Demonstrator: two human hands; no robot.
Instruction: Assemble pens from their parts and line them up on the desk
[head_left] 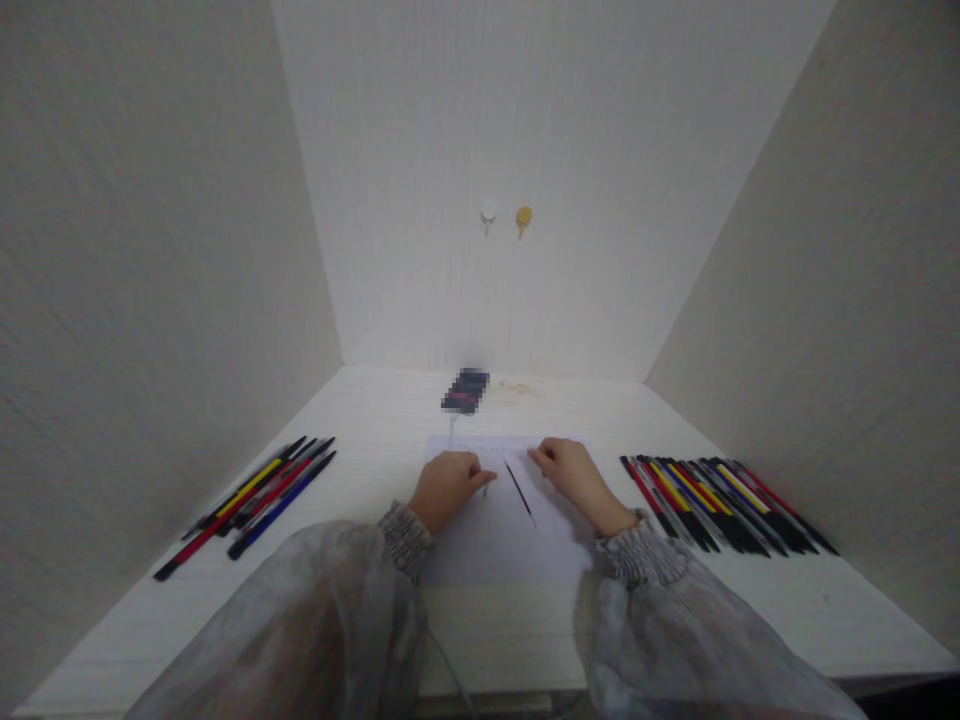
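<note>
My left hand (444,487) rests on a pale sheet of paper (502,540) in the middle of the white desk (375,440). Its fingers are curled and pinch a small pale piece (486,483) that I cannot make out. My right hand (574,475) lies on the same sheet to the right, fingers bent together, with nothing clearly visible in it. Between the two hands lies a thin dark pen refill (519,491), slanted on the paper and touching neither hand. Both wrists wear grey gathered sleeves.
A group of several pens (259,492) lies at the left. A longer row of several pens (724,495) lies at the right. A blurred dark object (466,390) sits at the back. Two hooks (506,217) hang on the rear wall. Walls close in on three sides.
</note>
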